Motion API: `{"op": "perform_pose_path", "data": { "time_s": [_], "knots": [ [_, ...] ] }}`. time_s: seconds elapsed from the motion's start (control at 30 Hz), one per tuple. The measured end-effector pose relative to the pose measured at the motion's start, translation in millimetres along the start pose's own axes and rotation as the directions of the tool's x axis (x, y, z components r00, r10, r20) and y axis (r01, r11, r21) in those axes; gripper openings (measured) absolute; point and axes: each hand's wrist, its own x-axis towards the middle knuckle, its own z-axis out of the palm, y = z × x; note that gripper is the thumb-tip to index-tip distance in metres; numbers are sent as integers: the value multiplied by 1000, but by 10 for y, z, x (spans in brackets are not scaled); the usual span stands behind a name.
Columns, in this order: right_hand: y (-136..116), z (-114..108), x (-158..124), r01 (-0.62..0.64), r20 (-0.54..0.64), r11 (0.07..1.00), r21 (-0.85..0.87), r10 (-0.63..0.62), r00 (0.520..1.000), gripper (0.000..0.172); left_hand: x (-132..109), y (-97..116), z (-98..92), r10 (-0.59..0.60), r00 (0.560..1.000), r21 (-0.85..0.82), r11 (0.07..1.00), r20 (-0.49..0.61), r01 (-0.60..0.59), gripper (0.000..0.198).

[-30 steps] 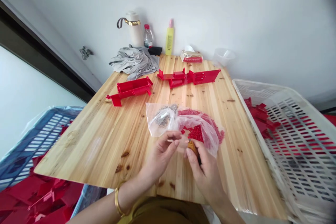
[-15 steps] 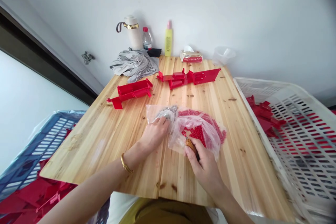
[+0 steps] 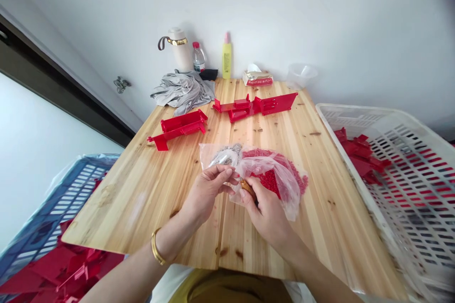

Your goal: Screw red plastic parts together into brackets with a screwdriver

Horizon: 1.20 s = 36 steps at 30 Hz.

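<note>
My left hand [image 3: 208,189] pinches its fingertips together just in front of a clear plastic bag of small silver metal parts [image 3: 222,157]; what it pinches is too small to name. My right hand [image 3: 265,208] is closed round a small tool with a wooden handle [image 3: 248,187], its tip pointing at my left fingertips. Both hands hover over a wooden table [image 3: 142,189]. Beside the silver parts lies a clear bag of small red pieces [image 3: 280,175], partly under my right hand.
Two red plastic mouldings lie further back: one on the left [image 3: 179,128], one in the middle [image 3: 258,104]. A white slotted crate [image 3: 401,161] with red parts stands right; a blue crate [image 3: 53,208] left. A grey cloth [image 3: 183,91], flask, bottles and tissue pack line the far edge.
My left hand reached forward to the bag of silver parts, then drew back pinched. My right hand with the tool shifted left to meet it.
</note>
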Motion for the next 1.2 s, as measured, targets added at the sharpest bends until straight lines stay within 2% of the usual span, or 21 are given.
{"op": "perform_pose_path", "data": {
  "time_s": [0.33,0.5,0.7,0.77,0.8,0.83,0.87,0.9,0.97,1.0,1.03,1.07,1.13,1.2],
  "knots": [
    [52,-4,-32,3,12,996,-85,-2,1000,22,-17,-120,41,62,998,54,997,-29,-60,23],
    [62,-15,-44,-1,-5,998,-65,1,1000,23,-17,-151,50,112,993,130,986,-34,-106,21],
    [154,-36,-81,80,-21,997,24,-79,997,25,-21,-152,56,49,997,69,996,54,-53,19],
    [190,-73,-90,83,-45,992,98,-78,996,25,-10,-68,72,69,992,122,989,107,-82,20],
    [207,-95,-94,74,-65,988,134,-66,996,24,26,11,84,104,983,191,973,150,-132,21],
    [224,-118,-98,61,-91,984,165,-47,995,24,97,117,100,164,967,285,934,196,-216,21],
    [241,-139,-100,45,-113,980,194,-23,993,24,211,248,121,247,937,397,857,246,-330,21],
    [257,-155,-102,28,-132,975,222,1,991,24,374,401,147,334,892,516,729,305,-450,20],
    [290,-165,-100,8,-162,961,275,38,986,26,835,745,214,468,777,722,346,421,-600,21],
    [307,-157,-96,11,-179,956,294,44,983,27,1116,917,253,428,769,801,152,475,-579,25],
    [324,-140,-92,20,-194,952,307,42,980,28,1412,1079,292,348,815,871,-7,463,-491,29],
    [341,-117,-86,34,-213,949,312,35,976,28,1706,1222,329,245,882,915,-126,402,-382,34],
    [378,-58,-75,57,-242,950,306,20,970,31,2231,1434,383,169,930,939,-171,327,-299,34],
    [421,-5,-66,59,-263,955,289,20,965,33,2613,1542,398,92,951,943,-188,296,-275,34]
  ]
}}
